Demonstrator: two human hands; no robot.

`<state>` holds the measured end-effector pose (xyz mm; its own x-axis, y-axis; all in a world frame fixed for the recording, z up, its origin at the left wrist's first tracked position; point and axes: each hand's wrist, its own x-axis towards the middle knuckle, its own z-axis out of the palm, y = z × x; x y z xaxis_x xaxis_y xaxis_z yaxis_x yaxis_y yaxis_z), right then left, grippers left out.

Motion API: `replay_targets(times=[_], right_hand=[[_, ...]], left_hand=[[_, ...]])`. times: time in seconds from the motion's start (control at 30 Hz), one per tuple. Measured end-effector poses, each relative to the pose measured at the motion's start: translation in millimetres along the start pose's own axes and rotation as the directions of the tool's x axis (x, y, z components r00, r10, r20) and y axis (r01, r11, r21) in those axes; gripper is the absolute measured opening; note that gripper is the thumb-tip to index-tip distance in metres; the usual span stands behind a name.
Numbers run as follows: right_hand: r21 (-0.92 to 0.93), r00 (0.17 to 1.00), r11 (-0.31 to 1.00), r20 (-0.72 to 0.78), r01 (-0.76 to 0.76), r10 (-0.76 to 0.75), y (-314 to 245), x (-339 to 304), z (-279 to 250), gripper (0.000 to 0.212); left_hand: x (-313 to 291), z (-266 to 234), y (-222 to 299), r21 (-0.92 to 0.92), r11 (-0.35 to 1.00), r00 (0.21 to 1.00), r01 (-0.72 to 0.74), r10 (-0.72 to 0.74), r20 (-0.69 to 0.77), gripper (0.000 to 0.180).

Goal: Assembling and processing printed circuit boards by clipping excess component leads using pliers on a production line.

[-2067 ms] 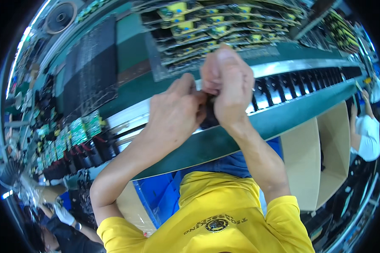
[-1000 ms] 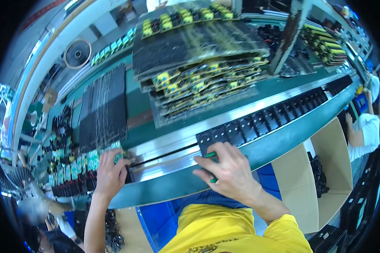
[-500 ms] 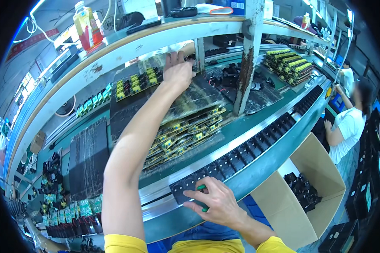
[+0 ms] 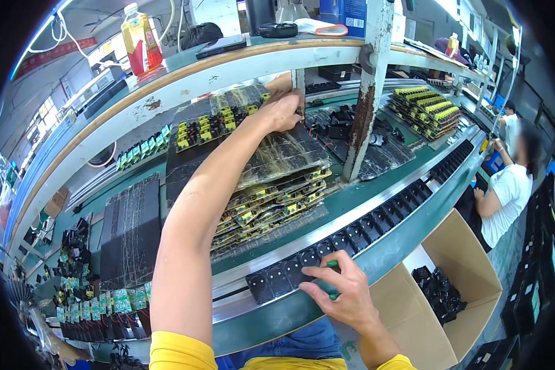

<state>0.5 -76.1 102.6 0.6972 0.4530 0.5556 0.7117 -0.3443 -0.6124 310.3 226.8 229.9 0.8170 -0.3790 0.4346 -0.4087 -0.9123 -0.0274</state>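
My left hand (image 4: pixel 282 112) reaches to the far right of a stack of dark sheets (image 4: pixel 290 154) layered with yellow-and-black circuit boards (image 4: pixel 271 206). Its fingers are bent; whatever they grip is hidden. A row of small boards with yellow parts (image 4: pixel 211 125) stands on the top sheet, left of the wrist. Nearer to me, my right hand (image 4: pixel 345 290) hovers over the near end of a line of black plastic cases (image 4: pixel 290 268). Thumb and index finger are apart, while a green-handled tool (image 4: pixel 333 264), mostly covered, lies in the hand.
A rusty white post (image 4: pixel 362 117) and a shelf rail (image 4: pixel 228 69) stand beyond the stack. An open carton (image 4: pixel 407 308) holding black parts is at the right, with a person (image 4: pixel 505 191) behind it. Green boards (image 4: pixel 105 305) with wires line the left.
My left hand has moved right along the far side of the stack, its fingers bending. The right hand has shifted right, away from the end case. The view has moved slightly.
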Motion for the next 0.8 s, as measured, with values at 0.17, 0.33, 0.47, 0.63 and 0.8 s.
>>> replay_targets(times=[0.17,0.33,0.47,0.63,0.8], right_hand=[[0.203,0.949,0.972,-0.264,-0.117,0.17,8,18,-17,0.043],[0.436,0.849,0.878,-0.371,-0.198,0.376,14,57,-21,0.047],[0.359,0.968,0.92,-0.24,0.155,-0.069,10,54,8,0.042],[0.001,0.846,0.853,-0.131,0.522,-0.517,-6,58,16,0.027],[0.621,0.973,0.761,-0.222,0.186,-0.057,-21,38,41,0.02]], left_hand=[[-45,-55,85,-0.401,0.914,0.998,0.064,-0.051,0.043,0.036],[-174,-62,165,-0.733,0.673,0.992,-0.099,0.125,-0.02,0.041],[-243,-97,179,-0.715,0.682,0.986,0.157,-0.062,0.157,0.043],[-288,-126,185,-0.669,0.662,0.926,0.339,-0.109,0.362,0.027],[-322,-126,202,-0.844,0.074,0.818,0.532,-0.302,0.489,0.012]])
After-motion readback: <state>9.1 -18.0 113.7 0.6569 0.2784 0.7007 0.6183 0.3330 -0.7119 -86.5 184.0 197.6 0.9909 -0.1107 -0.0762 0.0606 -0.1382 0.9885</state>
